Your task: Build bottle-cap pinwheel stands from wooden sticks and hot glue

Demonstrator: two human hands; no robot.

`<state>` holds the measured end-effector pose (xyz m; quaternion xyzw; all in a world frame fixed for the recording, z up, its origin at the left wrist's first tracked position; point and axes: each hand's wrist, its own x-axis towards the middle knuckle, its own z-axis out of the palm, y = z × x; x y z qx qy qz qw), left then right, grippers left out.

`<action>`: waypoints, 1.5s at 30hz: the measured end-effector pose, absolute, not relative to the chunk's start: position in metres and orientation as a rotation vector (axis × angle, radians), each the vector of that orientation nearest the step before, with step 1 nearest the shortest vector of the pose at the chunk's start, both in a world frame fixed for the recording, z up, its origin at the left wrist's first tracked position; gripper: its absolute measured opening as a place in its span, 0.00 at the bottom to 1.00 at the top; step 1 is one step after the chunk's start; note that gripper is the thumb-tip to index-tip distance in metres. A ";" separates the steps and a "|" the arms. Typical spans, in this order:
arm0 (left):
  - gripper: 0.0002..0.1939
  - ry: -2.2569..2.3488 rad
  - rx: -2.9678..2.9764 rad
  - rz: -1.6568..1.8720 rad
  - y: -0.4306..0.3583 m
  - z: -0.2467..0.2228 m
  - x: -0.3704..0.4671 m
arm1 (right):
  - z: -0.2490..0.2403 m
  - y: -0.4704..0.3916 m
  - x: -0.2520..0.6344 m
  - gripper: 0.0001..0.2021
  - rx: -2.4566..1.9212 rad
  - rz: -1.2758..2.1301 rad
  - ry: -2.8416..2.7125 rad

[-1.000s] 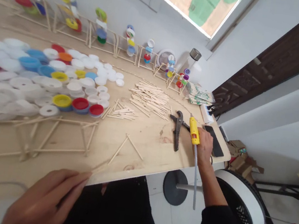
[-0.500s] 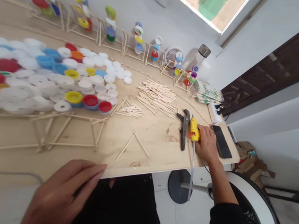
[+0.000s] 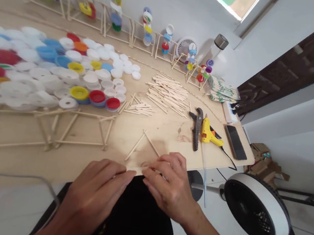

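My left hand (image 3: 93,191) is at the table's front edge, its fingers pressed together; anything pinched in them is too small to make out. Close beside it on the right, my right hand (image 3: 168,185) has its fingers bent and drawn together over the edge, and their tips are partly hidden. Just beyond the fingertips, two thin wooden sticks (image 3: 135,146) meet at one end in a V on the table. A yellow glue gun (image 3: 209,134) lies farther right with a clear glue stick (image 3: 204,172) poking out past the edge. Touching its left side is a dark-handled cutter (image 3: 196,127).
Piles of wooden sticks (image 3: 168,93) and plastic bottle caps (image 3: 44,76) cover the table's middle and left. Stick frames (image 3: 77,129) lie in front of the caps. Small cap-wheel models (image 3: 147,28) line the wall. A phone (image 3: 235,141) and a standing fan (image 3: 258,209) are right.
My right hand has left the glue gun and come to the front edge beside my left hand. The gun now lies on its side. My left hand has shifted slightly right.
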<state>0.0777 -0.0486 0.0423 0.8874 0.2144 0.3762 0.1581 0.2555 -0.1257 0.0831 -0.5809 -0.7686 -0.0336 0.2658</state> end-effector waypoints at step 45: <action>0.07 0.935 2.513 0.979 -0.026 0.016 0.076 | 0.044 -0.104 0.279 0.06 -1.720 -0.027 -1.915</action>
